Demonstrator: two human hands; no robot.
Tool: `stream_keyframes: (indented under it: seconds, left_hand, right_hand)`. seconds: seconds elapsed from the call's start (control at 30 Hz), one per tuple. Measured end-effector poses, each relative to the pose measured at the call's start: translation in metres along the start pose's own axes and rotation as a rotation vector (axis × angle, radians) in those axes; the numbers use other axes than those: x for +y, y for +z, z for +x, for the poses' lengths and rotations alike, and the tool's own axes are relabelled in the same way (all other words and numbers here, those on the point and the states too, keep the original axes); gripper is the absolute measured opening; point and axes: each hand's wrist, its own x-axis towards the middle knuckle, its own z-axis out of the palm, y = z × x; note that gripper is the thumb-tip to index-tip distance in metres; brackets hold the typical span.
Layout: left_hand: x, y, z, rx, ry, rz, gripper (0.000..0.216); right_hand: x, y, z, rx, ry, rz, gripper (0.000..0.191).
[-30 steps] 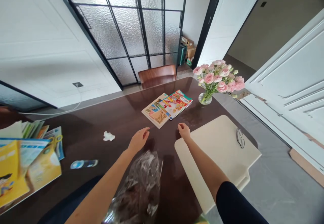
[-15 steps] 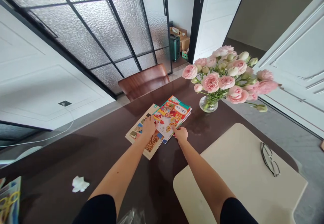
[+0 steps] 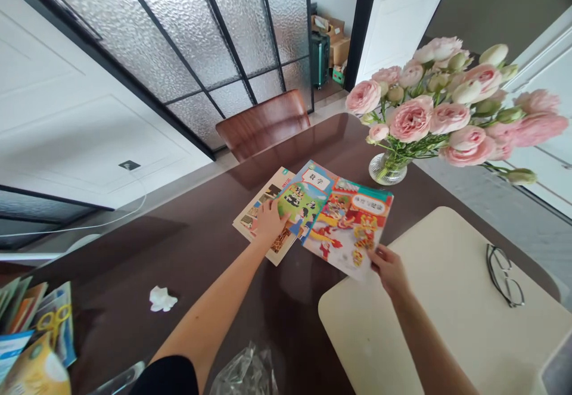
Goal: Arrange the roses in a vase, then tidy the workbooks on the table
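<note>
Red-covered textbook (image 3: 348, 228): pinching at lower corner between right-hand fingers (image 3: 378, 258) | maths textbook (image 3: 301, 201): touching spread left-hand fingers (image 3: 279, 219) at edge | giraffe-cover book (image 3: 263, 201): lying underneath, partly overlapped | all resting on desk (image 3: 201, 246)

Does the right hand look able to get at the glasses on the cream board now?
Probably yes: nothing stands between the right hand and the glasses on the cream board, though it would likely release the colourful book first.
</note>
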Motion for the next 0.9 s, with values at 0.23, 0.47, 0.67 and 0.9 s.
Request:
stream_keyframes:
  seconds: [0.23,0.47,0.67,0.9]
  left_hand:
    - [-0.004,-0.012,0.033,-0.177,-0.137,-0.013,0.068]
    - [-0.004,-0.035,-0.019,-0.199,-0.034,-0.458,0.023]
    - [0.051,-0.058,-0.134,-0.213,0.028,-0.884,0.021]
    - [0.107,0.0,-0.172,-0.583,0.17,-0.643,0.024]
  right_hand:
    - [0.032,-0.088,-0.056,0.107,0.095,-0.471,0.031]
    - [-0.006,-0.04,-0.059,0.219,-0.325,-0.888,0.028]
    - [-0.016,-0.016,-0.055,-0.093,-0.277,-0.052,0.068]
    - [0.005,-0.077,-0.044,0.365,-0.153,-0.119,0.064]
